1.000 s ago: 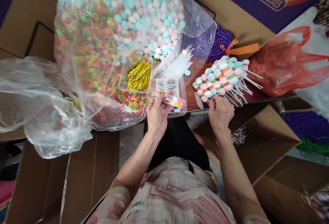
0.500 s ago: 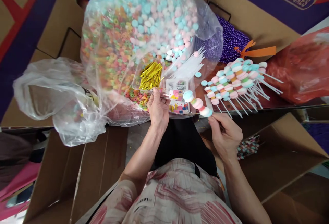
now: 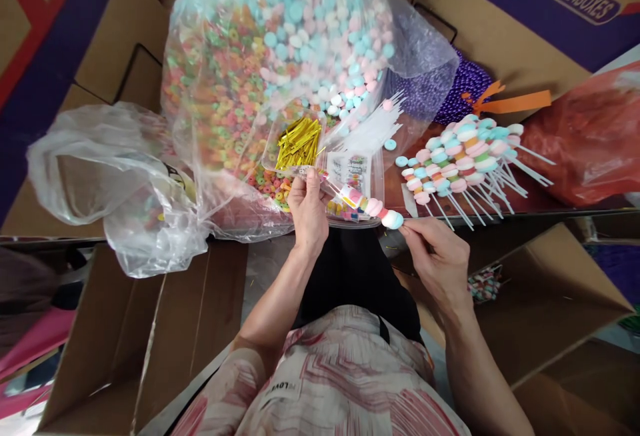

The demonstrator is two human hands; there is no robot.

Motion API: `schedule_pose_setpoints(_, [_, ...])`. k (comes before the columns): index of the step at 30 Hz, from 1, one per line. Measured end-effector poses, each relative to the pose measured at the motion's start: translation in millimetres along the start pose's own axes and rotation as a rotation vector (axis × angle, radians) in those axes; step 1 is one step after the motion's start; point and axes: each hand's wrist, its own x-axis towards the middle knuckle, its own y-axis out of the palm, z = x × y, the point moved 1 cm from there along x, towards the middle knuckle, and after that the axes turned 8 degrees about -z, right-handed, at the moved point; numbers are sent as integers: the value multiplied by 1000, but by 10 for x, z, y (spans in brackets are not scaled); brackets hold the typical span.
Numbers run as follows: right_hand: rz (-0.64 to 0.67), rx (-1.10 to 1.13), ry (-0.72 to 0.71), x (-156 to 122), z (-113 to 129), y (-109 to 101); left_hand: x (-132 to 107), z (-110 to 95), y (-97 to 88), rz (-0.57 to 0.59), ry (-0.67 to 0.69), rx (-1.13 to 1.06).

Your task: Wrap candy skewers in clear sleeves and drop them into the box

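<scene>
Candy skewer (image 3: 373, 208) pinched by its stick end in right hand (image 3: 439, 264), fingers closed on the stick just below the last candy, near front edge of desk (image 3: 500, 203). Left hand (image 3: 307, 213) closed on a clear sleeve (image 3: 334, 189), mouth of sleeve facing the skewer tip, candies look partly inside already. Both hands just in front of the clear tray (image 3: 373, 169) holding printed cards, at front edge of desk.

Gold twist ties (image 3: 299, 144) in a second tray just behind left hand. Bare white sticks (image 3: 373, 126) fanned out behind the card tray. Finished skewers (image 3: 463, 153) piled toward right side of desk, sticks pointing right and forward. Big clear bag of loose candy (image 3: 280, 56) filling back left of desk, pastel discs and coloured rings inside. Purple beads (image 3: 450, 86) and orange ribbon (image 3: 500, 99) at back right. Red plastic bag (image 3: 585, 136) at far right edge. Cardboard boxes (image 3: 540, 16) all around.

Judgement on doing it well: keep sleeve mouth held open and in line with skewer, push straight and slow so candies do not catch or slip on the stick; grip stick only, not candy; leave stick end out of the sleeve for tying.
</scene>
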Motion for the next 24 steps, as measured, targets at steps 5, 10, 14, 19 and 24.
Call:
schedule_pose_setpoints(5, [-6, 70, 89, -5, 18, 117, -80, 76, -21, -35, 106, 94])
schedule_pose_setpoints(10, [24, 9, 3, 11, 64, 151, -73, 120, -18, -120, 175, 96])
schedule_pose_setpoints(14, [30, -55, -29, 16, 97, 141, -86, 100, 14, -159, 151, 28])
schedule_pose_setpoints(19, [37, -23, 39, 9, 123, 164, -106, 90, 9, -175, 98, 23])
schedule_pose_setpoints(24, [54, 22, 62, 21, 102, 213, -116, 116, -23, -72, 101, 91])
